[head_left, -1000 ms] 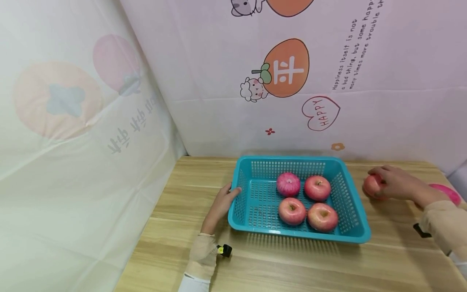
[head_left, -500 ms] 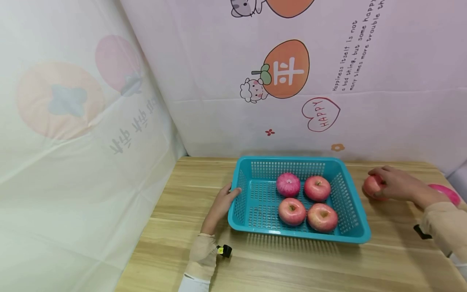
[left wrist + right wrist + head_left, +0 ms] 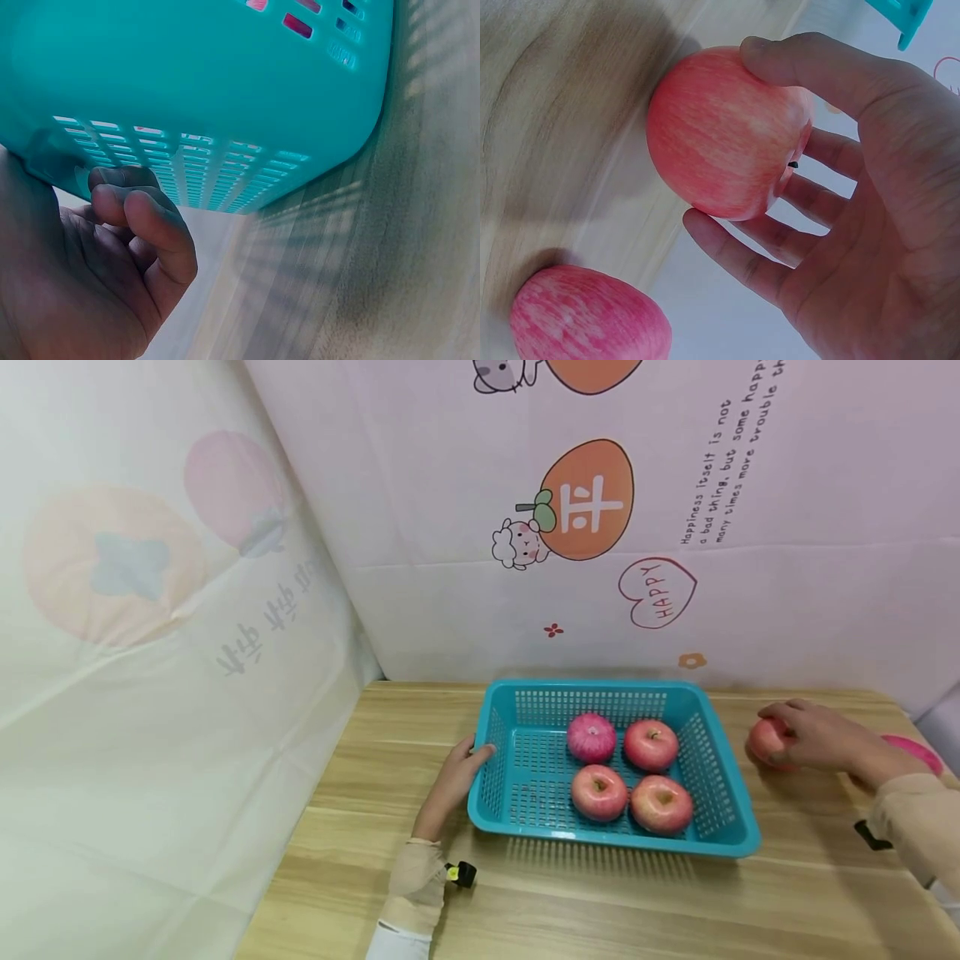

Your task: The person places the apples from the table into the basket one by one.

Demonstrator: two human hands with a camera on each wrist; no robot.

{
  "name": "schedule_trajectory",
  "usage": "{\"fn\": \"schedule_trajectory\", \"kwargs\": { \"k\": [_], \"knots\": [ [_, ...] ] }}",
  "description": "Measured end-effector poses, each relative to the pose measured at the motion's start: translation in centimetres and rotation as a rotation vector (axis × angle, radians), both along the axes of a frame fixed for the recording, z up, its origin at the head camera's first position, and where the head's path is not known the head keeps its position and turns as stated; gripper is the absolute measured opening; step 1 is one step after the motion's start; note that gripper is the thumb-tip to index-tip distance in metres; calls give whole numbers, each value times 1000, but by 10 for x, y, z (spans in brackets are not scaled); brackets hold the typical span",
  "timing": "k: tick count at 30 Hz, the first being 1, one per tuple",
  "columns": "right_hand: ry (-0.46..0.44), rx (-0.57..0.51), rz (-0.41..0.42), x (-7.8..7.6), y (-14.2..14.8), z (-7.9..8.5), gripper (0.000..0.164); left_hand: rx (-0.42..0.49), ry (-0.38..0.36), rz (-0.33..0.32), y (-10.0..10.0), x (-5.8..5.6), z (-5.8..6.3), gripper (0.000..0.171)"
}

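A teal perforated basket [image 3: 600,838] stands on the wooden table. My left hand [image 3: 453,779] grips its left rim, thumb over the edge; in the left wrist view the curled fingers [image 3: 161,225] lie against the outer wall. Inside the basket are three red apples, among them a front one [image 3: 662,804], and a ribbed magenta round fruit [image 3: 591,738]. To the right of the basket, my right hand [image 3: 828,739] holds another red apple [image 3: 720,135], thumb on one side and fingers around the other. That apple is at table level; whether it touches the wood cannot be told.
A pink, streaked round fruit [image 3: 592,319] lies on the table by my right wrist, partly hidden in the head view. White printed cloth [image 3: 450,610] hangs behind the table and along the left side. Wooden tabletop [image 3: 600,910] stretches in front of the basket.
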State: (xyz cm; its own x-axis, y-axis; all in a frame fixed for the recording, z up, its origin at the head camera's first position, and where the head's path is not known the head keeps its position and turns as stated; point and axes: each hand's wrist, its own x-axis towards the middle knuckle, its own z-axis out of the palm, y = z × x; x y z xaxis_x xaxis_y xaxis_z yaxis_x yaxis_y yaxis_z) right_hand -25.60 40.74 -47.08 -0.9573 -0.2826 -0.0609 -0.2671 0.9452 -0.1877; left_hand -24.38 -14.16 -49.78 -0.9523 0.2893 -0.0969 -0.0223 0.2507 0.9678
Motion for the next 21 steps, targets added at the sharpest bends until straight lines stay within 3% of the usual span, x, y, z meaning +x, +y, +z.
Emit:
{"fn": "schedule_trajectory", "kwargs": {
  "k": [9, 16, 21],
  "knots": [
    [37, 7, 11, 3, -3, 4, 66, -7, -10, 19, -1, -16, -29, 50],
    [42, 1, 21, 3, -5, 7, 68, -20, 26, 34, -1, -16, -32, 48],
    [108, -4, 52, 4, -9, 12, 69, -15, 8, 31, -1, -16, -31, 52]
  ]
}}
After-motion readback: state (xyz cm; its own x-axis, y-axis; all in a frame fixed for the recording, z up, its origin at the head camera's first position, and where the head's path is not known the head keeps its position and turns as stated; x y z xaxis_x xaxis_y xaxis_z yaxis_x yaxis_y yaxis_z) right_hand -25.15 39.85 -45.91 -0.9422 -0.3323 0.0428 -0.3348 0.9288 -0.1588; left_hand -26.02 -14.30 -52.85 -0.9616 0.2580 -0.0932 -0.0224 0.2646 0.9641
